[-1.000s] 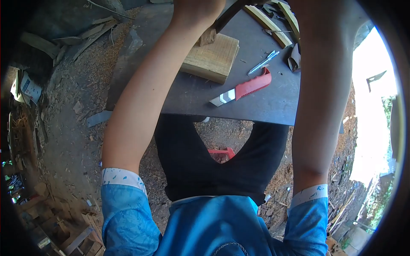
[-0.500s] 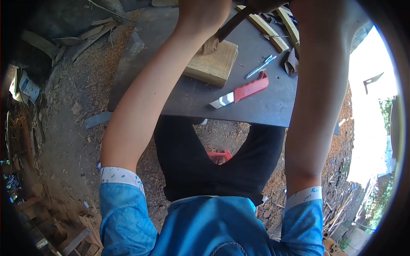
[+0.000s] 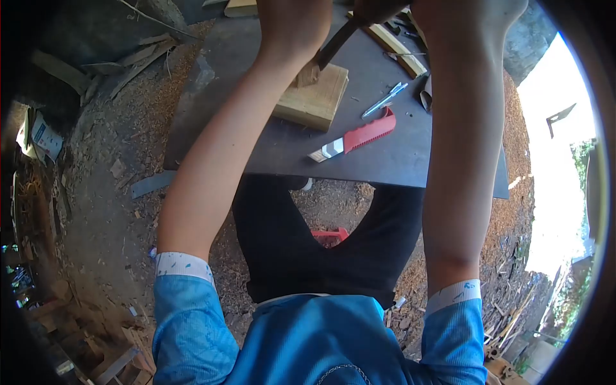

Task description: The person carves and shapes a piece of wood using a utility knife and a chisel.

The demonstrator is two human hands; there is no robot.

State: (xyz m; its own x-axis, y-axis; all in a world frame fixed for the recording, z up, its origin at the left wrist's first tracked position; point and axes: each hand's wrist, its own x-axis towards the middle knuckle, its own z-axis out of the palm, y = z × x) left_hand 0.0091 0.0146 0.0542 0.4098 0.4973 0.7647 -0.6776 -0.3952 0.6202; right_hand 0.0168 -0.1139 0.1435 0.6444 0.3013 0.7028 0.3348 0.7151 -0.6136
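Observation:
My left hand (image 3: 292,22) reaches to the top edge of the view and grips a small piece of wood (image 3: 307,74), standing it on a pale wooden block (image 3: 316,99) on the dark table (image 3: 282,151). My right hand (image 3: 380,8) is mostly cut off at the top edge. It holds a dark knife (image 3: 335,43) whose blade slants down onto the small piece of wood.
A red utility knife (image 3: 359,136) and a silver pen (image 3: 383,101) lie on the table right of the block. Wooden strips (image 3: 398,46) lie at the back right. Sawdust and wood scraps (image 3: 128,58) cover the ground. A red object (image 3: 330,235) sits between my legs.
The view has shifted slightly, so the table and block sit a little higher and further left. The knife blade has stayed on the small wood piece, now angled steeper.

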